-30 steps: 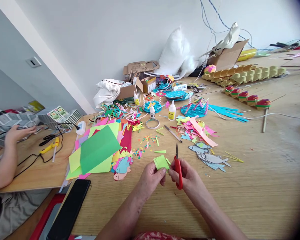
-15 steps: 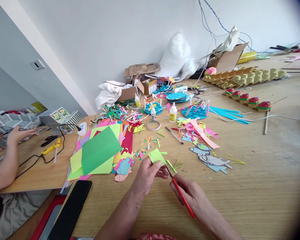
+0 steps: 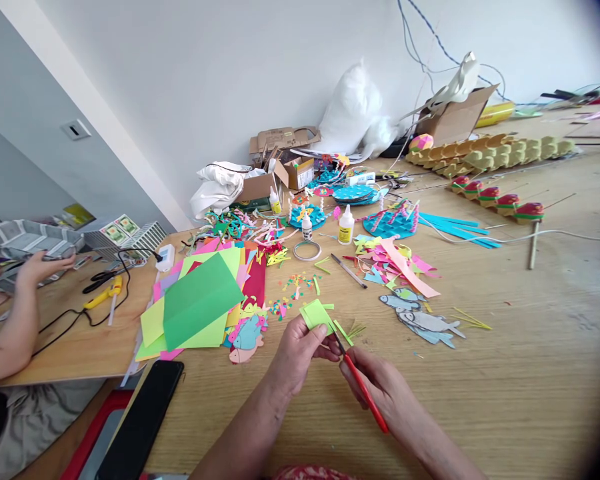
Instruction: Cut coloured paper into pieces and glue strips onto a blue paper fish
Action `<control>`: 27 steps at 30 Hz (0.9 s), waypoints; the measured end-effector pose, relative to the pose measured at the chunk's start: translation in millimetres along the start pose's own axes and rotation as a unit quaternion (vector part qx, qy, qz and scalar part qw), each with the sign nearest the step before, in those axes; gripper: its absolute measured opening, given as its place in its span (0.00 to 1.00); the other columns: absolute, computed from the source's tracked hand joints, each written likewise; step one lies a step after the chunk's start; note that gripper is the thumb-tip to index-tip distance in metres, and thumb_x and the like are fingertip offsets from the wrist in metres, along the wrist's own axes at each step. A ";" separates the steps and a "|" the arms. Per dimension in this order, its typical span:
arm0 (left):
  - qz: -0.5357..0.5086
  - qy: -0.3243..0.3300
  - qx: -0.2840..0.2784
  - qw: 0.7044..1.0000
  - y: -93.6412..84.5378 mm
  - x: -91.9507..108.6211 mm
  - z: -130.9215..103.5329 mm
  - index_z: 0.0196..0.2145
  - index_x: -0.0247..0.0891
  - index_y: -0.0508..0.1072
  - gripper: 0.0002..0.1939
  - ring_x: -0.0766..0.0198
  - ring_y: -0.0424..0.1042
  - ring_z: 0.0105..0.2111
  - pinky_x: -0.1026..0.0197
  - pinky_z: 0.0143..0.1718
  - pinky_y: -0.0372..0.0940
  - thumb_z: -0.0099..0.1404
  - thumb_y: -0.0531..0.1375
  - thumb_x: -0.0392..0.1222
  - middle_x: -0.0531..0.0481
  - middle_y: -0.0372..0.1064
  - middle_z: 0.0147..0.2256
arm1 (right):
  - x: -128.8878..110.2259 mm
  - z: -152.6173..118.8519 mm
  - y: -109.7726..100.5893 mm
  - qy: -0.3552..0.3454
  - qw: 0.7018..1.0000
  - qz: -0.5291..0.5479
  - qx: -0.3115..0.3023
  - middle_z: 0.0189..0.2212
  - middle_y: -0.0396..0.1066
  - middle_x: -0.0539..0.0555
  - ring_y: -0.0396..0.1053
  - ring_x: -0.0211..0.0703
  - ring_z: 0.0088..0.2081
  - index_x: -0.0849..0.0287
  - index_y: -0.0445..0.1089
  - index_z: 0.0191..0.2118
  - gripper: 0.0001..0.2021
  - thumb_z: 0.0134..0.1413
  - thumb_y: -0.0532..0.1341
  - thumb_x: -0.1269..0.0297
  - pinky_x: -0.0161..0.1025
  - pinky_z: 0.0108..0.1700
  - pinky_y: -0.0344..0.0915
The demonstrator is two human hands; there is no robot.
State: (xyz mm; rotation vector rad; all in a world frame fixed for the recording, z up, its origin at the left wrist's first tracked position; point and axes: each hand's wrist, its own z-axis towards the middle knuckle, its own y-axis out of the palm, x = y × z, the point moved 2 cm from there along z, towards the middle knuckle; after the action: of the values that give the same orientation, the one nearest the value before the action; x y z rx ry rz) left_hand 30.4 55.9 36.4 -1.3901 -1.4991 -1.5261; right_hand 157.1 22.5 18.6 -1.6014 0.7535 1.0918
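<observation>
Between the thumb and fingers of my left hand (image 3: 303,350) is a small piece of light green paper (image 3: 316,315). My right hand (image 3: 375,380) is closed round the red handles of a pair of scissors (image 3: 364,392). The blades reach the lower right edge of the paper, close to my left fingertips. Just beyond lie thin green paper strips (image 3: 343,333). To the left are paper fish cutouts (image 3: 247,339) in pink and blue. Grey-blue fish cutouts (image 3: 420,320) lie on the right. Tiny coloured paper bits (image 3: 299,285) are scattered behind my left hand.
Coloured paper sheets (image 3: 200,300) are stacked at left, near a black phone (image 3: 143,417). Glue bottles (image 3: 346,225), a tape roll (image 3: 307,251), a pen (image 3: 349,271) and paper scraps (image 3: 397,263) stand or lie behind. Another person's arm (image 3: 20,320) rests at far left beside a yellow glue gun (image 3: 105,293).
My left hand and the green paper have shifted slightly right, and the scissors' blades overlap the paper's edge more. At far left, the other person's grey carton piece has tilted.
</observation>
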 end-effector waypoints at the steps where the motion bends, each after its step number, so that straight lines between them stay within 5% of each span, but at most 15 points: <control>1: -0.001 -0.002 0.000 1.000 -0.2 -0.2 0.0 0.30 0.30 0.67 0.08 0.70 0.67 0.22 0.68 0.23 0.64 0.56 0.56 0.40 0.50 0.66 0.23 | 0.4 -0.1 0.2 0.001 1.000 -0.001 0.000 0.14 0.53 0.45 0.53 0.34 0.19 0.57 0.52 0.19 0.15 0.53 0.47 0.56 0.31 0.21 0.50; 14: -0.001 -0.024 0.001 1.000 -3.1 -4.8 1.4 0.30 0.31 0.67 0.09 0.70 0.67 0.23 0.68 0.23 0.64 0.55 0.57 0.41 0.50 0.66 0.24 | 5.9 0.6 1.4 -0.049 0.996 -0.060 0.040 0.17 0.57 0.47 0.55 0.35 0.21 0.59 0.56 0.19 0.18 0.55 0.45 0.55 0.30 0.22 0.53; 27: 0.028 0.004 0.023 0.999 -6.4 -5.0 4.5 0.30 0.33 0.66 0.12 0.70 0.64 0.22 0.67 0.21 0.63 0.55 0.57 0.45 0.53 0.63 0.22 | 5.0 -0.7 3.2 0.011 1.000 -0.021 0.015 0.13 0.54 0.45 0.54 0.34 0.19 0.57 0.54 0.18 0.17 0.53 0.47 0.55 0.30 0.20 0.51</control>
State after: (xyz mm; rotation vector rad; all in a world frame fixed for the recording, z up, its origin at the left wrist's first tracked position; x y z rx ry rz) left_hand 27.2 60.1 28.8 -1.3860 -1.4685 -1.4541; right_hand 156.5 21.1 12.8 -1.6001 0.7453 1.0297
